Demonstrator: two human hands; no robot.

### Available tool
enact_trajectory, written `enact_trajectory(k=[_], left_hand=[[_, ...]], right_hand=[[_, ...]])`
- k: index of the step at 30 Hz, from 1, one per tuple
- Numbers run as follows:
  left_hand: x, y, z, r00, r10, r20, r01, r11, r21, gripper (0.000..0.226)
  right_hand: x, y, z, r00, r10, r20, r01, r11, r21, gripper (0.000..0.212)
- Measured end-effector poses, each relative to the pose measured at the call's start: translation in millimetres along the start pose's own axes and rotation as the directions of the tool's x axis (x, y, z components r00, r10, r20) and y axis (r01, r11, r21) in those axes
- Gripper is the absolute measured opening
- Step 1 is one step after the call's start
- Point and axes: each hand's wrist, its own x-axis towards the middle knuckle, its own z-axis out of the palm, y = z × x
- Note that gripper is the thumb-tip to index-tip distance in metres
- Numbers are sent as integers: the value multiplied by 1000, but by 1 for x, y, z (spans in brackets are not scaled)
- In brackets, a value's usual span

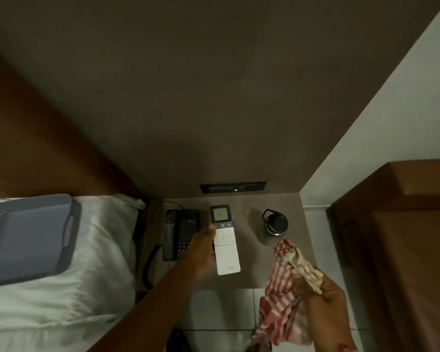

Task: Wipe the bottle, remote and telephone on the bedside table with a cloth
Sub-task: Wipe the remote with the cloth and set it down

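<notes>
Head view shows you, farthest to the left of your left hand (203,247), a bed (61,288) with white linen and a grey-blue bag (28,235) lying on it. Between the bed and that hand the black telephone (179,233) lies flat on the tabletop (249,280), handset in its cradle, its cord curling down past the tabletop's near edge just to the left of your forearm. Your left hand is grasping the remote (225,240): the fingers wrap its left edge about mid-length, and the white body with its small lit screen stands out to the right of the hand, screen end pointing away from you toward the wall panel (233,187). You cannot tell from this angle whether the remote is lifted or resting on the tabletop. To the right of the remote, and apart from it, the dark bottle (274,224) stands upright with its lid handle raised, just beyond your right hand (323,301). That hand is clenched around a red-and-white striped cloth (285,288), bunched in the fist, one end reaching up near the bottle's base and the rest hanging down to the hand's left over the tiled floor (214,308). To the right of that hand sits a brown wooden piece of furniture (401,237).
</notes>
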Motion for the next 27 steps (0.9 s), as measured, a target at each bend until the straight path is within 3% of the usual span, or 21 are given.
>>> enact_trajectory(k=[6, 10, 15, 21, 23, 27], left_hand=[[157, -71, -2, 985, 30, -171, 0, 985, 172, 25], [219, -100, -1, 977, 42, -208, 4, 977, 214, 26], [254, -117, -2, 967, 63, -246, 2, 967, 255, 27], [272, -115, -4, 947, 124, -297, -29, 951, 306, 26], [273, -115, -7, 940, 151, -307, -21, 921, 390, 27], [275, -114, -10, 911, 260, -319, 14, 755, 656, 31]], right_hand=[[83, 105, 30, 975, 171, -143, -158, 982, 102, 11], [120, 160, 40, 950, 262, -168, -248, 963, 104, 32], [130, 182, 50, 949, 293, -120, -271, 948, 168, 49], [135, 180, 56, 965, 246, -89, -229, 960, 162, 40], [134, 178, 58, 963, 250, -96, -233, 959, 160, 34], [132, 178, 60, 962, 261, -86, -243, 954, 176, 24]])
